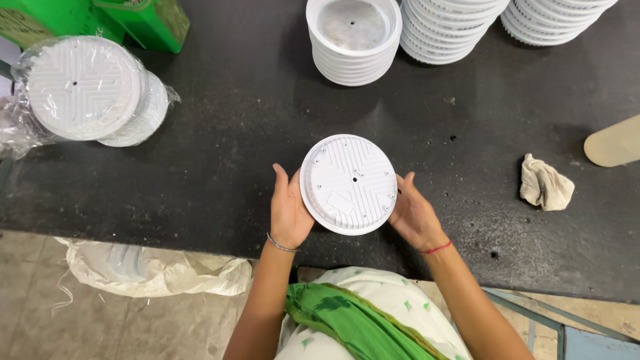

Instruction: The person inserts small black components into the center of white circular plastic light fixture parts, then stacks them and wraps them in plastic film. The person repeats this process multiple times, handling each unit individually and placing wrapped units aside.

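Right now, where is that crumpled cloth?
In the head view the crumpled cloth lies on the dark table at the right, beyond the right hand, near a beige object at the edge.

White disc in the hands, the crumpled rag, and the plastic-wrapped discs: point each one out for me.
White disc [349, 184]: head view, on its ribbed face near the centre hole.
Crumpled rag [546, 183]: head view, on the middle of the cloth.
Plastic-wrapped discs [81, 87]: head view, on the top disc's face.

Green boxes [100, 20] top left; clear plastic wrap [87, 93] round white discs below; white sack [160, 270] on floor.
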